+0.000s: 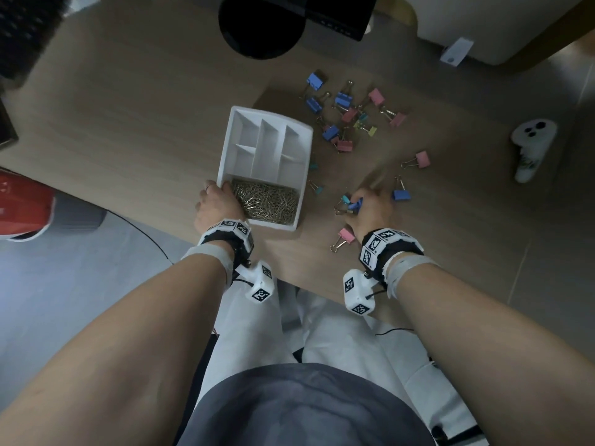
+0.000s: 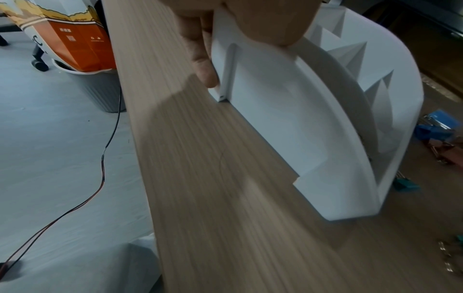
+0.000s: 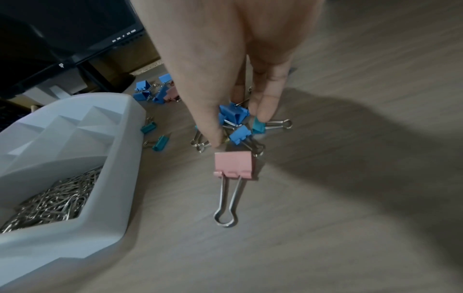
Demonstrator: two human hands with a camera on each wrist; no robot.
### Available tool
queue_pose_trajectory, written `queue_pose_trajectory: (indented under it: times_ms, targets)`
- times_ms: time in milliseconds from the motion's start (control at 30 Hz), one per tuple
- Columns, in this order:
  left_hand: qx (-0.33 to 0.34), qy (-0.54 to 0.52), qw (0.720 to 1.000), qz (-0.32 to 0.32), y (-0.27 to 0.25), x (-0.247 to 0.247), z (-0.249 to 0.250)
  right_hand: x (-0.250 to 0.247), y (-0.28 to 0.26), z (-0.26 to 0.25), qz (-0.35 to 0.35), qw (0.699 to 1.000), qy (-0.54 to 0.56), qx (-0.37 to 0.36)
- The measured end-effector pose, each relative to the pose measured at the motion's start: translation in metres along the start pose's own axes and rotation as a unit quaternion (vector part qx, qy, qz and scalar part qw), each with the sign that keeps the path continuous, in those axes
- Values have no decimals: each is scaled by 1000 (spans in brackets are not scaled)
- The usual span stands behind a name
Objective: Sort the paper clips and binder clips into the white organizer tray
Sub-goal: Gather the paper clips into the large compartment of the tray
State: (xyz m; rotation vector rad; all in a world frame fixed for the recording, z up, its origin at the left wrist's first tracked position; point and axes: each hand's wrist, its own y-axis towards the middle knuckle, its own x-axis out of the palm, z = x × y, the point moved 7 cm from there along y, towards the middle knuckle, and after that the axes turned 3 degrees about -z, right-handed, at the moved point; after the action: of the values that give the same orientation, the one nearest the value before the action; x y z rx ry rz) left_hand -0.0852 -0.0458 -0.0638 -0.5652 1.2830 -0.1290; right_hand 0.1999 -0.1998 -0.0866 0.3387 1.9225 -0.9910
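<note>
In the head view the right hand point(image 1: 370, 209) covers most of what it works on; only a bit of blue and teal shows past the knuckles. The right wrist view shows more: thumb and fingers point(image 3: 265, 103) pinch together around a small blue binder clip point(image 3: 234, 115) in a little cluster with a second blue clip and a teal one, though which clips are truly gripped cannot be told. A pink binder clip with silver wire handles point(image 3: 234, 165) lies on the wooden desk point(image 1: 128, 123) just near of that cluster. The left hand point(image 1: 215, 204) grips the near left corner of the white plastic organizer tray point(image 1: 225, 149); in the left wrist view its fingers point(image 2: 203, 59) press the outer wall while the thumb curls over the rim, and the palm blocks the tray's near end. The tray's wide near compartment holds a heap of silver paper clips point(image 1: 267, 204). Loose blue, pink, teal and yellow binder clips point(image 1: 341, 120) are scattered to the right of and beyond the tray. A black monitor base point(image 1: 260, 27) stands at the far edge, and a white controller point(image 1: 531, 146) lies far right.
</note>
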Motion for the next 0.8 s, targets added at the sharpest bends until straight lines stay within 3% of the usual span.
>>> queue_pose_trajectory:
  times_ms: [267, 433, 533, 700, 800]
  targets:
    - [0, -6, 1000, 7, -1, 2, 0, -21, 7, -16, 43, 999, 5, -11]
    - [-2, -7, 1000, -8, 2, 3, -2, -15, 29, -22, 33, 997, -4, 74]
    - [-1, -4, 1000, -7, 4, 4, -3, -7, 31, -26, 22, 996, -10, 86]
    - [-5, 1, 1000, -4, 2, 3, -3, 3, 30, -35, -39, 998, -15, 46]
    - [-5, -4, 1000, -8, -1, 1, 1, -3, 21, -39, -34, 999, 10, 3]
